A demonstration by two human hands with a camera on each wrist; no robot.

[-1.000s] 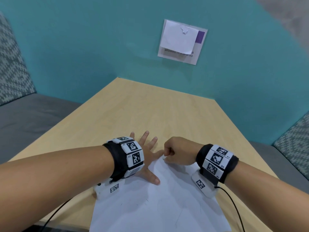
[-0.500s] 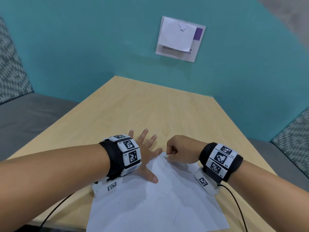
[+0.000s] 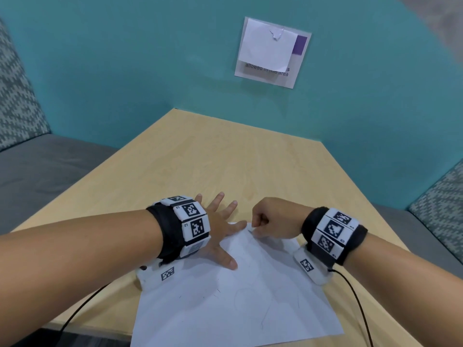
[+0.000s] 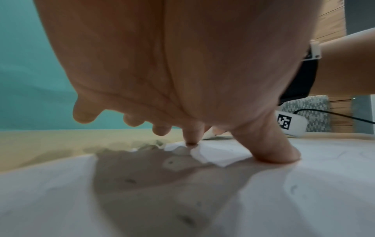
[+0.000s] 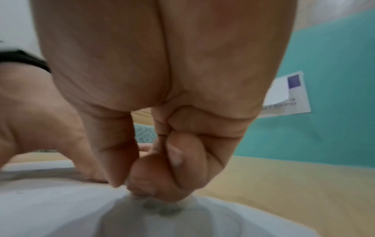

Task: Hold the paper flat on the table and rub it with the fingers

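Your left hand (image 3: pixel 218 229) lay flat with spread fingers on the far left corner of the white paper sheet (image 3: pixel 233 304), which lay on the table (image 3: pixel 225 159). Your right hand (image 3: pixel 273 221) was curled and pinched the sheet's far edge.

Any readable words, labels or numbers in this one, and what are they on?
"allowed in this area": bottom line of the wall sign; the print above it is hidden behind a white note.
"L2": left wristband, beside a square marker code; the small label above it is too blurred to read.
Right wristband: small labels too blurred.
Paper: faint pencil lines, no words.
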